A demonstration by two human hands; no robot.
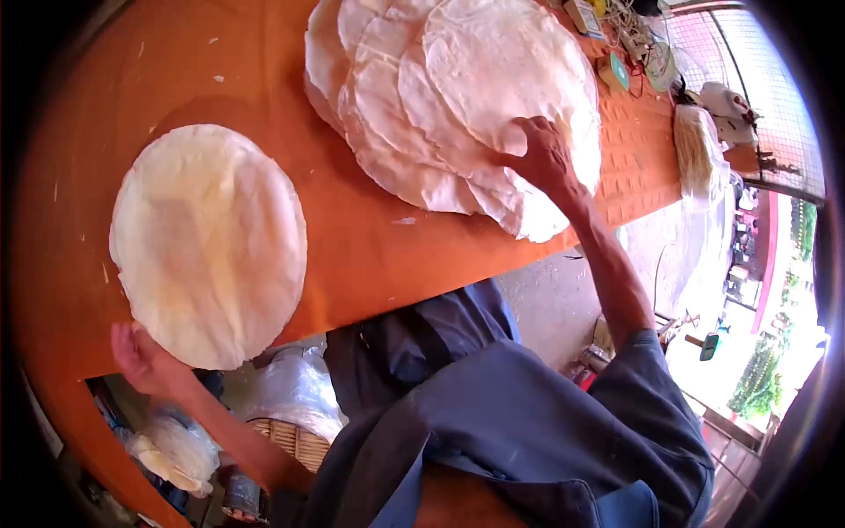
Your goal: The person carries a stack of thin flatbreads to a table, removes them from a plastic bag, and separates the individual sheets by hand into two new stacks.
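A wide pile of thin, round, pale flatbreads [396, 97] overlaps in loose layers on the orange-covered table [370, 255]. My right hand [544, 158] reaches over the pile's near right part, thumb and fingers curled at the edge of the top sheet, which bunches slightly between them. To the left, one separate flatbread [211, 238] lies flat, its near edge reaching the table's front edge. My left hand [150, 359] is right beside that sheet's near left rim, fingers extended and apart, with nothing visible in them.
A green-topped round item [613, 72] and tangled cords [629, 31] lie at the table's far right. A plastic-wrapped bundle [700, 154] stands past the right end. Below the table are a wicker basket [295, 443] and plastic bags [180, 453].
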